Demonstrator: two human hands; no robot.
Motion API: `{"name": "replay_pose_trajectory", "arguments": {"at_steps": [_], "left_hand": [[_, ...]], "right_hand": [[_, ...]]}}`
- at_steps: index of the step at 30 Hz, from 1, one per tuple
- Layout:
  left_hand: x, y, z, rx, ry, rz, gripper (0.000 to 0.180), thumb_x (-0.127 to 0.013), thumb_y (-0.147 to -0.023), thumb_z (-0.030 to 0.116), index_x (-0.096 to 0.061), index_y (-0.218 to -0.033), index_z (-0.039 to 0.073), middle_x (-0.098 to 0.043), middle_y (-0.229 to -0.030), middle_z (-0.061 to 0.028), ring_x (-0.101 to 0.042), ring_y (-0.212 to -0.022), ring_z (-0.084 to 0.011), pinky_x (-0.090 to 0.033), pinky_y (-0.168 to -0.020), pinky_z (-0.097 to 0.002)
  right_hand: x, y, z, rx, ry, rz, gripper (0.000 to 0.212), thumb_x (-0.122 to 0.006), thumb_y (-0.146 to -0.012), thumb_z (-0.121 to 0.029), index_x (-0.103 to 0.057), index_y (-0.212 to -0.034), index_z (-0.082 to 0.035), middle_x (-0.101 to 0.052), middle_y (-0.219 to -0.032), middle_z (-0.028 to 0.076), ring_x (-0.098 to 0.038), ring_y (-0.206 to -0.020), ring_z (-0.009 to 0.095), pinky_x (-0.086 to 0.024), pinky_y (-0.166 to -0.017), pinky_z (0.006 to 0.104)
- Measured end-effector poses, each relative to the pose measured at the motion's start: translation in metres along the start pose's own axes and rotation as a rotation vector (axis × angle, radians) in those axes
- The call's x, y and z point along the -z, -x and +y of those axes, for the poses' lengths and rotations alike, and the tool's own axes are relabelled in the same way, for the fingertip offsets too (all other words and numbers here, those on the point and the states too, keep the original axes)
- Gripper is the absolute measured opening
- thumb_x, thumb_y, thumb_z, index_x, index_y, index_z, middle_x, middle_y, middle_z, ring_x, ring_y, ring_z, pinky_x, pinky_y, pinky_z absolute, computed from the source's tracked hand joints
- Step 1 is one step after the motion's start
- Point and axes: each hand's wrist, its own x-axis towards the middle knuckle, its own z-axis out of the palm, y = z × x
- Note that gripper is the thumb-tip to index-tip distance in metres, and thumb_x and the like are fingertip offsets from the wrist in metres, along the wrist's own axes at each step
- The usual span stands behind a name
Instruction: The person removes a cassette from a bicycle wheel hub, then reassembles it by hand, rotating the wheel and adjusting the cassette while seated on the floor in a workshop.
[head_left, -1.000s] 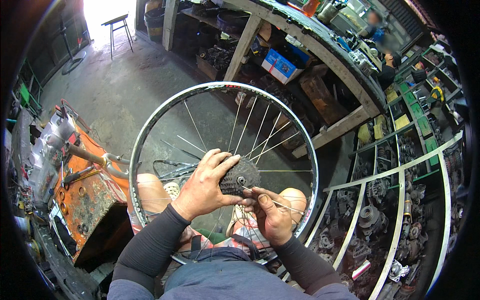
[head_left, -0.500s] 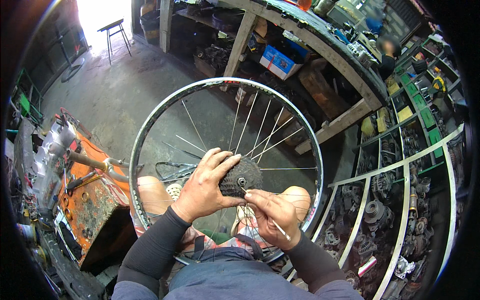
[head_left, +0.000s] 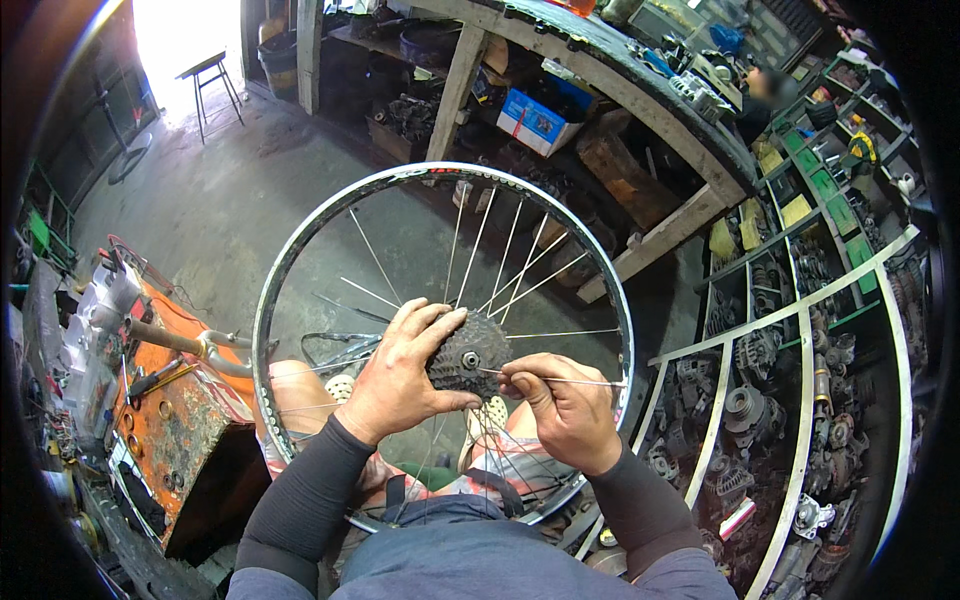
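We take the middle of the bicycle wheel point(head_left: 440, 172) as the centre of our clock. The wheel is lying over the person's lap point(head_left: 515, 456), and its dark sprocket stack point(head_left: 487, 335) faces up to us at this centre. From about eight o'clock the left hand point(head_left: 395, 378) comes in and grips the stack from its side, with the fingers spread over the upper part and the thumb along the lower part. From about four o'clock comes the right hand point(head_left: 580, 405), which is closed in a pinch around a thin rod point(head_left: 600, 382). One end of this rod points to the sprockets, near the axle nut point(head_left: 470, 361); the other end goes out toward three o'clock. Whether the tip touches the metal we cannot say surely, because it is too small here.

Between eight and nine o'clock we see a worn orange box point(head_left: 215, 410) with small rings point(head_left: 166, 416) on it. Farther away, at half past ten, stands a stool point(head_left: 203, 66). Near one o'clock is a long surface point(head_left: 600, 36), and a blue and white box point(head_left: 533, 120) is under it. Around three o'clock are shelves point(head_left: 805, 350) full of machine parts point(head_left: 745, 410).
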Motion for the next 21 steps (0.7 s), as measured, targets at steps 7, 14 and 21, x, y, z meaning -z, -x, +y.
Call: {"name": "replay_pose_trajectory", "arguments": {"at_steps": [7,14,21], "left_hand": [[-0.001,0.001,-0.005,-0.006,-0.031,-0.009,0.111,-0.108,-0.071,0.041,-0.059,-0.167,0.010,-0.061,-0.162,-0.0203,-0.047,-0.162,-0.0470,-0.044,-0.133,-0.0551],[0.001,0.003,-0.002,-0.016,-0.039,-0.010,0.111,-0.108,-0.071,0.039,-0.059,-0.166,0.009,-0.059,-0.164,-0.0220,-0.047,-0.161,-0.0464,-0.044,-0.134,-0.0547],[0.004,0.005,-0.001,-0.013,-0.029,0.005,0.110,-0.107,-0.072,0.041,-0.060,-0.166,0.008,-0.060,-0.163,-0.0206,-0.047,-0.161,-0.0474,-0.044,-0.134,-0.0545]], "right_hand": [[-0.010,-0.008,0.007,0.016,0.009,-0.096,0.022,-0.073,-0.116,-0.016,-0.080,-0.118,0.005,-0.086,-0.109,0.015,-0.086,-0.095,0.023,-0.068,-0.087,0.0332],[-0.020,-0.006,0.056,-0.574,-1.118,-0.044,0.033,-0.061,-0.123,-0.020,-0.072,-0.129,0.010,-0.082,-0.117,0.026,-0.086,-0.101,0.031,-0.072,-0.093,0.0433],[-0.029,0.030,0.030,0.066,-0.297,-0.006,0.025,-0.061,-0.121,-0.010,-0.073,-0.135,0.007,-0.081,-0.124,0.023,-0.084,-0.112,0.030,-0.070,-0.100,0.0432]]}}
